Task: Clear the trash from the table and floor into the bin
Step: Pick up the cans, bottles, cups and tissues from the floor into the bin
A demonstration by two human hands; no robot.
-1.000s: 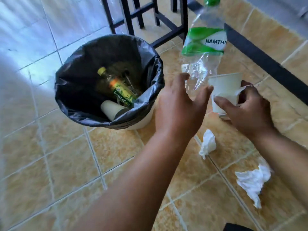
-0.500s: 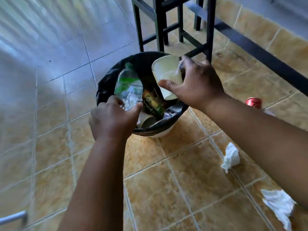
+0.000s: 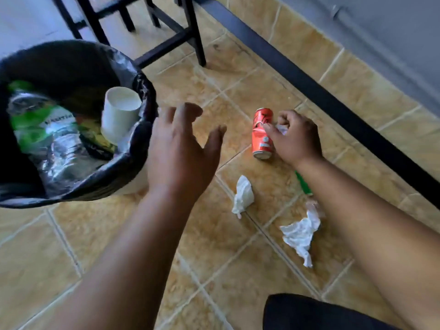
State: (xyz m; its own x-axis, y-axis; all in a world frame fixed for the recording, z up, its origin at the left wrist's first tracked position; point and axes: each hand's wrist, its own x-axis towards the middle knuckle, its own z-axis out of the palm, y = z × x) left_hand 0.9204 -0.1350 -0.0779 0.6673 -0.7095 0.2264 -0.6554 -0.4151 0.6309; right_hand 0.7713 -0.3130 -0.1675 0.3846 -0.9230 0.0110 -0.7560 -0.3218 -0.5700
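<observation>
Right hand (image 3: 294, 136) grips a dented red metal can (image 3: 262, 134) on the floor; left hand (image 3: 181, 151) (fingers spread, empty) hovers beside the black-lined bin (image 3: 140, 129).

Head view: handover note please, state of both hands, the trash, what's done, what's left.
Left hand: open, empty, beside the bin.
Right hand: fingers on the red can lying on the floor; grip not closed around it yet.
Done: paper cup and plastic bottle are in the bin.
Left: the can, two crumpled tissues, a green item partly hidden by the right forearm. Table not in view.
</observation>
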